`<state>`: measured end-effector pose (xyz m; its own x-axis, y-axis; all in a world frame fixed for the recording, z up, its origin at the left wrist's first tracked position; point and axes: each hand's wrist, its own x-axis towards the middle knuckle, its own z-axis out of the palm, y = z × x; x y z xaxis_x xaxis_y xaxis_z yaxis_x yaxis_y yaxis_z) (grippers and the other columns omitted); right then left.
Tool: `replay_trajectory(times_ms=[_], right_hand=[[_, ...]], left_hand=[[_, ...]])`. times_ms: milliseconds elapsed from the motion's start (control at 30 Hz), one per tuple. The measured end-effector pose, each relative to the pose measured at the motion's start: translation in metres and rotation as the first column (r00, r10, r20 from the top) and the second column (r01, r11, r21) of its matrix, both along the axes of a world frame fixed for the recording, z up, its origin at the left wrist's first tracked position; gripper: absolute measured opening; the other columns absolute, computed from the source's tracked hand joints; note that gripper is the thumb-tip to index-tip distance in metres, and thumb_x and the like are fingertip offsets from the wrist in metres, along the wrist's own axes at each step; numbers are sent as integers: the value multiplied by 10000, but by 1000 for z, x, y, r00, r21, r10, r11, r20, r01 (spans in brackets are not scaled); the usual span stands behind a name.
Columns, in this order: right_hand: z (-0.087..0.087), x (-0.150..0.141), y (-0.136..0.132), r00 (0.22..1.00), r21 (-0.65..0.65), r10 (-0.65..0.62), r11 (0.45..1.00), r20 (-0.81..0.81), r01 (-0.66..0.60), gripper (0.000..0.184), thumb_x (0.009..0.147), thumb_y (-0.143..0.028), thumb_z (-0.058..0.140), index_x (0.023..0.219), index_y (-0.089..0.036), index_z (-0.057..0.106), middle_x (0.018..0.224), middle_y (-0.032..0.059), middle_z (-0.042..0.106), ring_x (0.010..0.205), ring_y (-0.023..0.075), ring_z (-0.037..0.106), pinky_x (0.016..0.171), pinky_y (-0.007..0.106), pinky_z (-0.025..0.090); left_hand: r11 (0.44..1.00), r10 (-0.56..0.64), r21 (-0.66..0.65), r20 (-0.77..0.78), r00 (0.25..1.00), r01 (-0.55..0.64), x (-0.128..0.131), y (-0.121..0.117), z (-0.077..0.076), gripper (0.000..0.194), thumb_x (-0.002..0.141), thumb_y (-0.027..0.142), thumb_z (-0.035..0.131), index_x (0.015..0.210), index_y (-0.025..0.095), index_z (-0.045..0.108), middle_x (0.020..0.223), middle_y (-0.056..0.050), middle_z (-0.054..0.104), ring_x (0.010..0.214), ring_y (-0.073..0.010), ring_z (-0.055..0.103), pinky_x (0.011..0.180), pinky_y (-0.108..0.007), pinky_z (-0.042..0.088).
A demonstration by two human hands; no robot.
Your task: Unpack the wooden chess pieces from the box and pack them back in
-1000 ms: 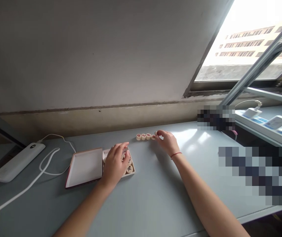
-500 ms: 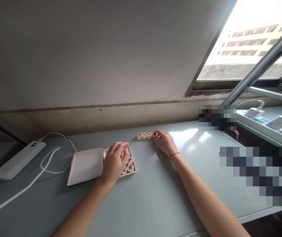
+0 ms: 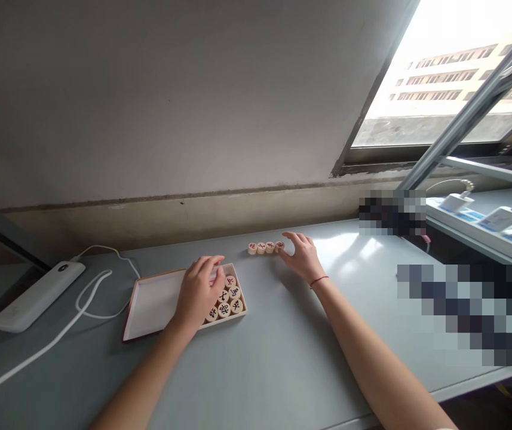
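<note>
Both bare forearms come in from the near side, over a grey-blue surface (image 3: 264, 370). Closest stuff first: left hand (image 3: 199, 289) above the shallow white box (image 3: 224, 322), half open, fingers curved, thumb apart from them. No piece seen in its grip; can't tell from here whether it touches the pieces underneath. Box holds round wooden pieces (image 3: 224, 309), characters up, mostly dark marks, at least one reddish; the rest are behind the hand. Lid (image 3: 155, 304) lies inside up, just left of the box, partly covered by the left hand.

Left side: thick white cable (image 3: 58, 337), looped at its far end; past it a white power bank (image 3: 36, 297) with a thin cord.

Farther in, right hand (image 3: 301, 258), red string (image 3: 319, 281) round the wrist. Thumb and fingers spread in a C at the right end of a row of four pieces (image 3: 261, 248), red marks up, side by side. Nothing visible in that grip; contact with the end piece, can't tell. Row sits beyond the box and to its right, toward the wall.

Right: pixelated patches, then a white power strip (image 3: 475, 226) with plugs. Back: bare grey wall (image 3: 170, 101), window (image 3: 430, 89), pale building outside.
</note>
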<state>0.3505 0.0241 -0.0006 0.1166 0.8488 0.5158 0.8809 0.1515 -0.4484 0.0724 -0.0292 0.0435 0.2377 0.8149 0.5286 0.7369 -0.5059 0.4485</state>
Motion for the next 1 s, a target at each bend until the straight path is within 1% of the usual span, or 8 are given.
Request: replay_trajectory(times_ms=[67,133,233,300,367,567,767,1000], right_hand=[[11,-12,-6,997,80,45,996,-56,-40,260,802,-301,546,1014,-187,643,983,103,668,925,265,558,844,392,439],[21,-31,-15,967,46,210,978,-147,-205,227,850,-293,503,1006,-201,641,867,70,670,819,218,583,780,337,456],[27,-67,-29,840,-118,473,849,-265,-515,290,939,-302,390,1105,-217,612,923,54,687,772,176,604,710,284,455],[25,-85,-37,790,-185,547,776,-279,-603,333,972,-341,341,1101,-210,618,986,67,690,830,186,616,717,285,445],[22,-96,-43,787,-237,559,753,-259,-613,376,987,-370,311,1042,-201,642,961,75,694,849,202,616,728,299,432],[15,-102,-47,834,-294,498,782,-237,-550,365,984,-393,332,1031,-213,646,927,58,703,842,212,591,774,331,398],[17,-103,-48,842,-281,483,795,-241,-537,358,970,-407,357,1041,-217,652,917,56,707,836,210,589,779,339,405],[16,-101,-46,812,-203,449,814,-373,-544,346,931,-424,414,1016,-187,651,767,35,664,655,165,560,604,276,433]], left_hand=[[1000,9,-28,-82,997,-11,-14,5,2,248,886,205,416,997,199,638,973,-47,676,889,-201,619,821,-329,476],[997,42,-60,-174,984,-53,-30,9,3,281,858,168,391,866,203,670,912,-41,688,857,-214,602,803,-343,462],[987,33,-141,-274,961,-74,-49,12,5,332,839,164,368,762,218,687,884,-36,683,844,-223,570,798,-357,445],[973,-17,-223,-307,952,-55,-57,11,6,335,845,196,374,802,226,705,886,-37,670,844,-224,554,802,-359,443],[952,-59,-303,-327,943,-45,-61,10,6,310,841,233,408,832,231,719,894,-43,649,854,-225,542,820,-362,443],[896,-161,-445,-326,932,0,-66,8,8,258,829,350,476,834,248,713,1008,-42,606,988,-240,514,925,-378,416],[890,-166,-456,-297,940,13,-69,5,14,214,786,344,532,913,264,685,907,-36,645,990,-252,535,900,-374,436],[903,-129,-430,-258,957,6,-69,6,20,173,785,359,540,859,256,657,796,-13,601,859,-225,595,813,-339,462]])
